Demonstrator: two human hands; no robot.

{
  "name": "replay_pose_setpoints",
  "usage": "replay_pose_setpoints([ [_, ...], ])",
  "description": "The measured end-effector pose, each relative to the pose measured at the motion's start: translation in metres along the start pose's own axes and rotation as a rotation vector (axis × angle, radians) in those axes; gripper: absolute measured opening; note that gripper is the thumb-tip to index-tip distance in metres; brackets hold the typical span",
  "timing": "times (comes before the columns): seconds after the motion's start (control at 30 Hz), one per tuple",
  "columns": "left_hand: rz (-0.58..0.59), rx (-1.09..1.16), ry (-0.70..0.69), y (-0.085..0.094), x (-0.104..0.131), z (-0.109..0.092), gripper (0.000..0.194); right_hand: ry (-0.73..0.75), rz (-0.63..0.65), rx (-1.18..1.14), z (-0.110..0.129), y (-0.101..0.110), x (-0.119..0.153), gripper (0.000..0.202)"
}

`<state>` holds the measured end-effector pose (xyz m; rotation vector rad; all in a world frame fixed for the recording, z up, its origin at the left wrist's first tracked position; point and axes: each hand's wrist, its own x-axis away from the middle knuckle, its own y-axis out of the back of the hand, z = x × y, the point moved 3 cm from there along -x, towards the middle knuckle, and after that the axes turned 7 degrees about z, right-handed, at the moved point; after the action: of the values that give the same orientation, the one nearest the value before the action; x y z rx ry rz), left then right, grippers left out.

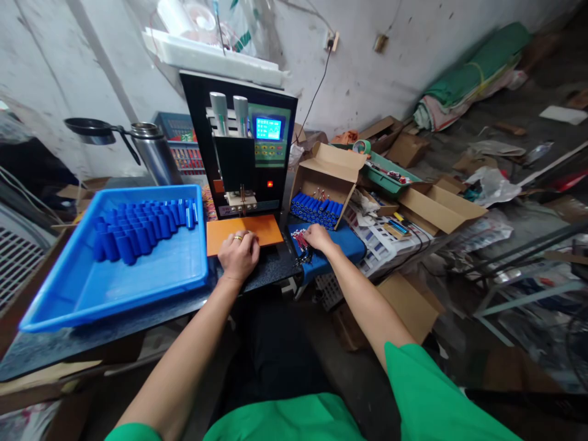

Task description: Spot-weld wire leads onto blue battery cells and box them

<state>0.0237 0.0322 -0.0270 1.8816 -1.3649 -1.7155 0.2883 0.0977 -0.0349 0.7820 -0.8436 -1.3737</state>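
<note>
Green shirt (285,422) nearest; left hand (239,252), fingers bunched, grip hidden, rests on the orange board (267,229) at the bench's (275,263) front edge, seemingly for steadiness; right hand (316,236) meets wires (300,241), likely placed handily; pinching, cannot tell.

Lit blue screen (268,128) on black machine (234,160), rows of pale characters, too small to read
</note>
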Motion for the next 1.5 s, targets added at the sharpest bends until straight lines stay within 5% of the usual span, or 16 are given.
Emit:
replay_pose_setpoints([
  [0.2,-0.010,-0.030,-0.014,0.001,-0.001,-0.001,0.020,-0.040,-0.143,-0.700,-0.014,0.006,0.003,0.010],
  [0.33,-0.014,-0.028,-0.018,0.001,-0.001,0.000,0.020,-0.072,-0.190,-1.139,-0.017,0.012,0.009,0.019],
  [0.57,0.004,-0.034,-0.021,0.001,-0.001,0.002,0.022,0.071,-0.370,-1.478,-0.005,0.029,0.030,0.023],
  [0.7,0.014,-0.040,-0.032,0.005,-0.001,0.001,0.023,0.104,-0.357,-1.649,0.010,0.028,0.051,0.017],
  [0.83,0.033,0.048,-0.015,0.011,0.000,-0.002,0.021,0.105,-0.305,-1.739,0.030,0.015,0.066,0.012],
  [0.97,0.028,0.186,0.015,0.018,0.004,0.000,0.021,0.060,-0.411,-1.738,0.038,0.007,0.070,0.008],
  [1.2,0.082,0.271,-0.051,0.020,0.012,0.001,0.018,0.146,-0.545,-1.722,0.022,0.035,0.059,0.005],
  [1.37,0.067,0.200,-0.035,0.017,0.014,-0.002,0.018,-0.169,-0.312,-1.447,0.020,0.043,0.034,0.011],
  [1.5,0.057,0.186,-0.071,0.017,0.015,-0.004,0.017,-0.049,-0.359,-1.542,0.023,0.054,0.019,0.010],
])
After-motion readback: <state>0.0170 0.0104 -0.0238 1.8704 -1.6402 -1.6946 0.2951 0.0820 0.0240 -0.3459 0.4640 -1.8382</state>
